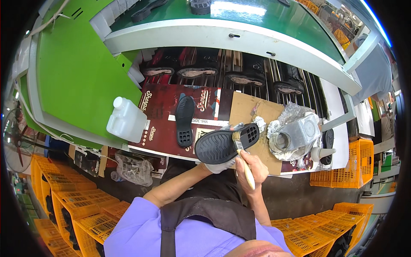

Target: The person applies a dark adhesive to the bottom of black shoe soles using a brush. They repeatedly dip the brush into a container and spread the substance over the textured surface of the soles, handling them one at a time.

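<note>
My left hand (219, 166), in a white glove, holds a black shoe sole (214, 146) from below, its patterned face turned up. My right hand (254, 169) is closed around a paintbrush (245, 172) with a pale wooden handle. The bristles touch the sole near the grid of square hollows at its heel end. A second black sole (185, 118) lies on the dark red printed cardboard (160, 124) to the left. Right of my hands a clear plastic container (299, 130) sits in crumpled, white-stained plastic film (274, 147). Beside it is a nozzle bottle (322, 153).
A white jug (126, 120) stands at the left by a green machine panel (77, 77). Behind the cardboard, black shoes (199, 70) rest on rollers below a pale frame bar (231, 36). Orange crates (342, 167) stand right and behind me. Another person (372, 68) is at far right.
</note>
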### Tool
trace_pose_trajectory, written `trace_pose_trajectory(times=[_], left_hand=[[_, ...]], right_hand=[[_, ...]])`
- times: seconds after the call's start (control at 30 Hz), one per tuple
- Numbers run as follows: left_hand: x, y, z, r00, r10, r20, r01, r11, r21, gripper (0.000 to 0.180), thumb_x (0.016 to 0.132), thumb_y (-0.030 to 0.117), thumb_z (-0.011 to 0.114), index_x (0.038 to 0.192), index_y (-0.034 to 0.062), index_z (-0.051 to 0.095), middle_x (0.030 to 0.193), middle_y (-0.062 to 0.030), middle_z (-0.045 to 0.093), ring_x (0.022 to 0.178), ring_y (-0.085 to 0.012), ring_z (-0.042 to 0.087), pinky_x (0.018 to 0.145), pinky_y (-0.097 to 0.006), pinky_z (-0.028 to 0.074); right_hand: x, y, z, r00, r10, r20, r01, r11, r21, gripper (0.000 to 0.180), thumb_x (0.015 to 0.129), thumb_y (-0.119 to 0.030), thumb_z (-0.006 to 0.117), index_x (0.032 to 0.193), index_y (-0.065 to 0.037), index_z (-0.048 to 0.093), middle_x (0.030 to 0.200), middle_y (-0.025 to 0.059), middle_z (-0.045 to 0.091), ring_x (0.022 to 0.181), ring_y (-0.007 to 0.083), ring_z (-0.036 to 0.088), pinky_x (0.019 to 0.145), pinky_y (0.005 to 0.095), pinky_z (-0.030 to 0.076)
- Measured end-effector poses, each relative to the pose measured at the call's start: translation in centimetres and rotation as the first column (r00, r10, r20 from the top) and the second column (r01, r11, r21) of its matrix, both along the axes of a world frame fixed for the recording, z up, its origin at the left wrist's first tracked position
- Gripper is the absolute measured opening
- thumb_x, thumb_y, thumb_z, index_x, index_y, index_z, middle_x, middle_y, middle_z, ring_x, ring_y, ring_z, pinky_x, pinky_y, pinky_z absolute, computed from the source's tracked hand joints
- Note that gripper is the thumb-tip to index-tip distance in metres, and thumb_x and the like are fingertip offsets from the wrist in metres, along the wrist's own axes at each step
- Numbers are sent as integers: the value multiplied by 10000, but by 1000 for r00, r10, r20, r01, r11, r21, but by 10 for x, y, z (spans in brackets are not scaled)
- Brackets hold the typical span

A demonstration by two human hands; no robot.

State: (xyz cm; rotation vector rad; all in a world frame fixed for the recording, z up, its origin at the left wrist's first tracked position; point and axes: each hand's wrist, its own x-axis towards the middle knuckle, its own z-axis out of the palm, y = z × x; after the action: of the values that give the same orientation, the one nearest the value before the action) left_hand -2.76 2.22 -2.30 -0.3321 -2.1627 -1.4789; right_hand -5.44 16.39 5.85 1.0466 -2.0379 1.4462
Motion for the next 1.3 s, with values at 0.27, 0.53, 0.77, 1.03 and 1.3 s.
trace_pose_trajectory(times=[0.27,0.53,0.77,1.03,1.3], left_hand=[[3,1,5,1000,-8,-19,10,994,106,833,797,320,685,1419,19,219,1427,-152,318,1329,-285,295,1115,-422,165],[2,1,4,997,-38,-61,44,994,96,882,790,288,703,1430,11,164,1455,-160,268,1358,-267,251,1124,-410,143],[1,3,4,995,-84,51,69,966,248,836,790,264,707,1416,20,210,1419,-143,333,1313,-251,330,1109,-384,185],[5,8,30,988,-129,86,81,902,424,843,757,213,753,1377,33,211,1335,-104,409,1247,-193,396,1070,-339,275],[2,10,28,980,-190,62,134,855,502,817,758,202,743,1370,36,228,1312,-100,424,1218,-177,419,1055,-341,292]], right_hand=[[-2,0,-2,999,20,-30,-21,1000,-5,221,727,-22,730,905,47,620,756,160,654,584,236,624,533,286,497],[-1,-3,2,999,-6,-52,5,1000,-22,158,735,-6,692,877,38,639,718,152,638,553,227,601,513,292,470],[1,-1,4,999,22,-49,-22,1000,3,249,709,-11,744,918,50,624,736,143,653,549,213,604,501,272,479],[9,0,13,1000,26,1,-26,999,-31,220,709,-8,736,891,55,630,751,152,662,582,201,628,530,261,495],[10,1,21,999,54,-6,-54,998,-23,199,731,19,708,904,76,627,785,183,665,597,195,625,554,247,484]])
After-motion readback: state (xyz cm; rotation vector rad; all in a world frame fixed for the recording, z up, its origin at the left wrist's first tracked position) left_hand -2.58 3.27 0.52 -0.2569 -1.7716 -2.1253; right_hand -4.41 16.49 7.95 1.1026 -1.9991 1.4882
